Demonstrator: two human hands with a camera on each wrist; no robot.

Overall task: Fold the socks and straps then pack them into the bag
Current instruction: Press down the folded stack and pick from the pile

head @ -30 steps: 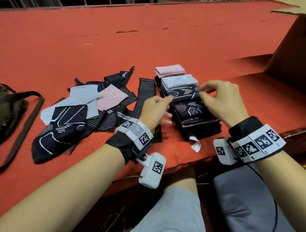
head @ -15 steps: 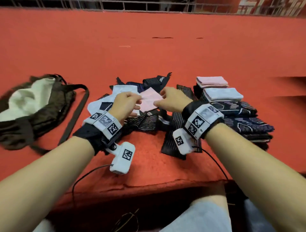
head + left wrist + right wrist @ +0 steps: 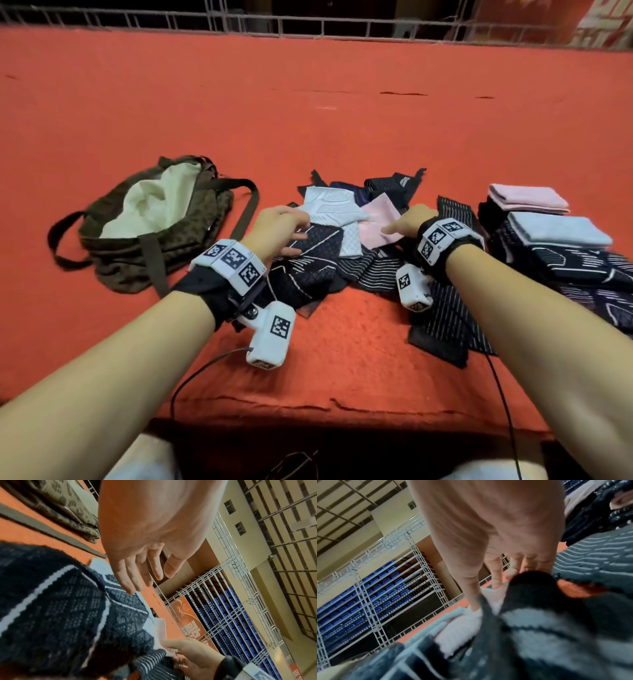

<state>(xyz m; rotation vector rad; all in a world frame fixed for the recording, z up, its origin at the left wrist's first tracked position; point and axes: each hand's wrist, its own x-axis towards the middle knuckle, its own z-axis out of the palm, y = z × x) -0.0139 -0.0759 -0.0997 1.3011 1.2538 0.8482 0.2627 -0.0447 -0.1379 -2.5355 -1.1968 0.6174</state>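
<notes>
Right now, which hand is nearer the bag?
Left. The left hand hovers over the unfolded pile just right of the bag; the right hand is farther right, touching the pink sock.

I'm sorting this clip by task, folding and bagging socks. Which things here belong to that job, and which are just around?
Part of the job:
- unfolded socks and straps
- folded stack
- bag, open
- left hand
- right hand

Just around:
- red carpet
- metal railing
- blue seats
</notes>
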